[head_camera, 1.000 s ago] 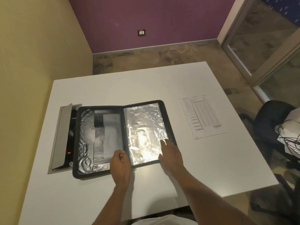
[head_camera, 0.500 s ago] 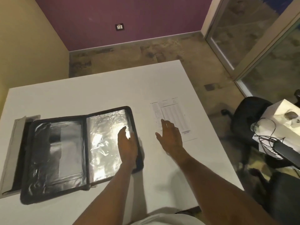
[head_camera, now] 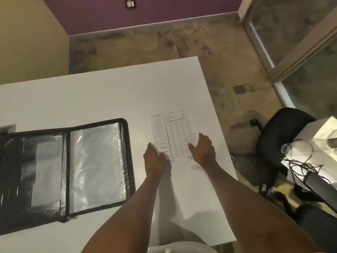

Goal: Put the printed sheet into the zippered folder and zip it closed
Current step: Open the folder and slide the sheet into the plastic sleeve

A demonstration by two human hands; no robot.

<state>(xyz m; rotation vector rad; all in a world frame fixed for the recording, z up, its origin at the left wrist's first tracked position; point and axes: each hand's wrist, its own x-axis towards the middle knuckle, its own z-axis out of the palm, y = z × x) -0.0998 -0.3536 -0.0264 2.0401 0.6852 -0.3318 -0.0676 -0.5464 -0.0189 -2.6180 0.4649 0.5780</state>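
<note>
Two jobs are left to you, and neither is done: the printed sheet [head_camera: 173, 132] must go into the zippered folder [head_camera: 66, 170], and the folder must be zipped shut. What is ready is the folder itself. It lies spread open and flat at the left of the tabletop [head_camera: 109, 92], its shiny clear pocket [head_camera: 94, 161] on the right-hand leaf facing up, and its zip pull [head_camera: 70, 218] sits at the near edge by the spine. The sheet lies flat on the tabletop to the right of the folder, apart from it, print side up, with no corner lifted that you can make out.

Your left hand [head_camera: 154, 158] is at the sheet's near left corner, fingers straight and together, holding nothing. Your right hand [head_camera: 202, 150] is at the near right edge, fingers loosely spread, thumb out toward the page, also holding nothing. Whether either hand already touches the paper, the view does not settle.

By my reckoning you are at the very start of the pick-up: get the sheet off the tabletop, carry it left, lay it into the open folder, fold the leaves together, then run the zip round.
</note>
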